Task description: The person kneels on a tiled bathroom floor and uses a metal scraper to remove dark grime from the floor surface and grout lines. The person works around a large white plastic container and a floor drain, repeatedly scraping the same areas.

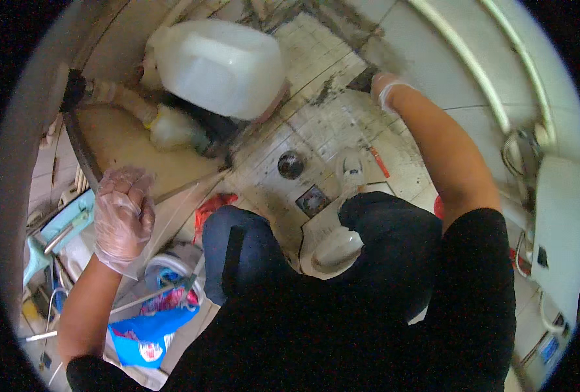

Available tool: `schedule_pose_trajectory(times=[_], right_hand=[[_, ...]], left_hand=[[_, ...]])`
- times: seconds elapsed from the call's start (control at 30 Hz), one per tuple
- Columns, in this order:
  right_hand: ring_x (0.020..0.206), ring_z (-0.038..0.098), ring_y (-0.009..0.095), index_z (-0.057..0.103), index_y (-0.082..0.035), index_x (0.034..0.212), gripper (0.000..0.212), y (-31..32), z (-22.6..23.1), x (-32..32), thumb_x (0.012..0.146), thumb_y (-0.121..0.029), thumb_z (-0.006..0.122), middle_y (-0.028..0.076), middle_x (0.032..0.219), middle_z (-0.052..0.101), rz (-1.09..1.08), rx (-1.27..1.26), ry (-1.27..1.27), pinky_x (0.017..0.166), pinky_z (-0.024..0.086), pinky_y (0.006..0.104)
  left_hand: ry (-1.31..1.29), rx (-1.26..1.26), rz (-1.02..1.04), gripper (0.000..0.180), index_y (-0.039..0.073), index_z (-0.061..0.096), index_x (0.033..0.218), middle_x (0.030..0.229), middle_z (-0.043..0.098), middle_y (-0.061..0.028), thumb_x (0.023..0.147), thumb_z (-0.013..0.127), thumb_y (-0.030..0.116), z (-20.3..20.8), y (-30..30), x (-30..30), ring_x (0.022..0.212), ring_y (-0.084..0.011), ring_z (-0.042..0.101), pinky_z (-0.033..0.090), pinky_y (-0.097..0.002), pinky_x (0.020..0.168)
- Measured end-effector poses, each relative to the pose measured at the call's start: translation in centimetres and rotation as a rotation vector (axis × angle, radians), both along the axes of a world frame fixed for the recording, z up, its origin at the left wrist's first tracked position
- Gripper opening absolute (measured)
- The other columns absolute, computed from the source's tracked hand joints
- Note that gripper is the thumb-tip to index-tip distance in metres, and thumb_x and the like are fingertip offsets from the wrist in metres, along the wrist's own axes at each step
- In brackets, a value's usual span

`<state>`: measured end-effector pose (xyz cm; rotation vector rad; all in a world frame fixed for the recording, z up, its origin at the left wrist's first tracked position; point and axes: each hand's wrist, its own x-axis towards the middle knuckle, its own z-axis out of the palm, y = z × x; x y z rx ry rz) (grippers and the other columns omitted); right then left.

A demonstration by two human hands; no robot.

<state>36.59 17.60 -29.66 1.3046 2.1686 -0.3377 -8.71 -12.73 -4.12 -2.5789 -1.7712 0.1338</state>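
Note:
My left hand (124, 215), in a loose clear plastic glove, is raised beside the edge of a beige panel (117, 140). Its fingers are curled in, and I see nothing in them. My right hand (386, 89), also gloved, reaches far forward to the stained tiled floor (303, 124) near the wall. The fingers are closed at a dark, flat-looking patch or piece (362, 80); what they grip cannot be made out. Between my right arm and the shoe (351, 166) lies a thin red-handled tool (379, 163).
A large rounded white vessel (221, 65) stands ahead, with a yellowish pipe (172, 127) below it. A round dark drain (291, 164) and a square cover (313, 200) sit by a squat toilet (336, 251). Pale pipes (460, 55) run along the right wall. A blue bag (149, 330) lies lower left.

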Motion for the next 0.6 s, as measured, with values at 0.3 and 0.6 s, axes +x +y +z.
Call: schedule_pose_trajectory(times=[0.3,0.6], right_hand=[[0.101,0.072,0.039,0.074,0.001,0.104,0.025,-18.4,19.8,10.6,0.084,-0.011,0.066,0.025,0.108,0.073,-0.236,0.066,-0.019,0.084,0.058,0.0473],[0.101,0.071,0.04,0.071,-0.003,0.111,0.032,-24.4,-1.2,27.2,0.09,-0.023,0.059,0.024,0.108,0.073,-0.158,-0.118,0.298,0.086,0.057,0.0499]], left_hand=[[-0.021,0.173,-0.129,0.046,0.004,0.061,0.117,0.12,0.06,-0.0203,0.072,0.068,0.002,11.9,-9.2,1.6,0.113,-0.0421,0.057,0.043,-0.056,0.107],[0.106,0.134,-0.09,0.054,0.008,0.062,0.126,0.128,0.059,-0.0188,0.073,0.066,-0.001,3.3,-7.3,16.0,0.122,-0.0434,0.053,0.04,-0.055,0.111]])
